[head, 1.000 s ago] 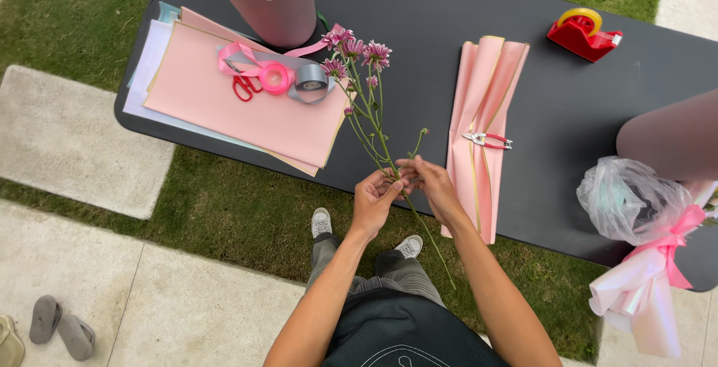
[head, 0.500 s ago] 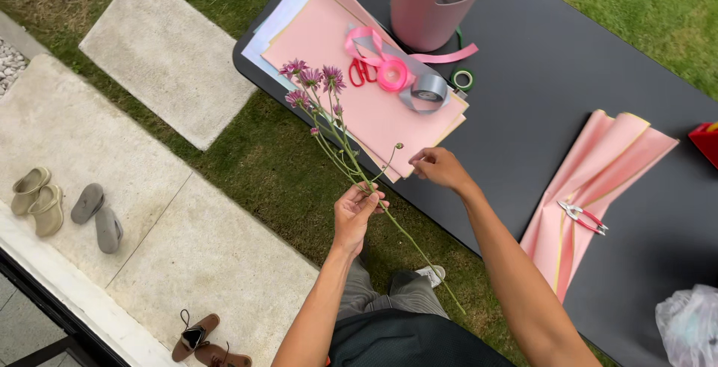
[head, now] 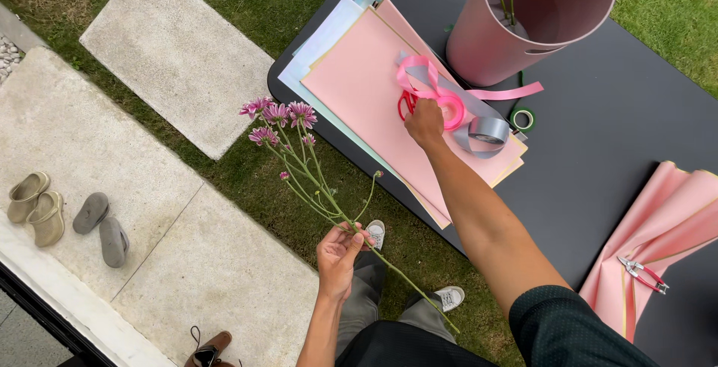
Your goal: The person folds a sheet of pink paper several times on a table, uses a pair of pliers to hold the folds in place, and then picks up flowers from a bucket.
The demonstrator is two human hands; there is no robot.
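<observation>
Gripping the stems of a purple flower sprig point(head: 299, 159) in the closed left hand point(head: 338, 251), out over the grass beside the black table point(head: 598, 165). Reaching with the right hand point(head: 424, 122) onto the pink paper stack point(head: 366, 86), fingers curled down on red scissors point(head: 407, 102) beside the pink ribbon roll point(head: 451, 109) and grey ribbon roll point(head: 488, 129); grasp not clearly visible. Standing beyond, a pink bucket point(head: 523, 30).

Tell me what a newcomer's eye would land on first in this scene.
First, the long-stemmed purple-pink flowers, held by the left hand out over the grass beside the black table. Next, the right hand at the red-handled scissors and pink ribbon spool on the stacked pink paper sheets. Behind stands a tall pink bucket.
</observation>
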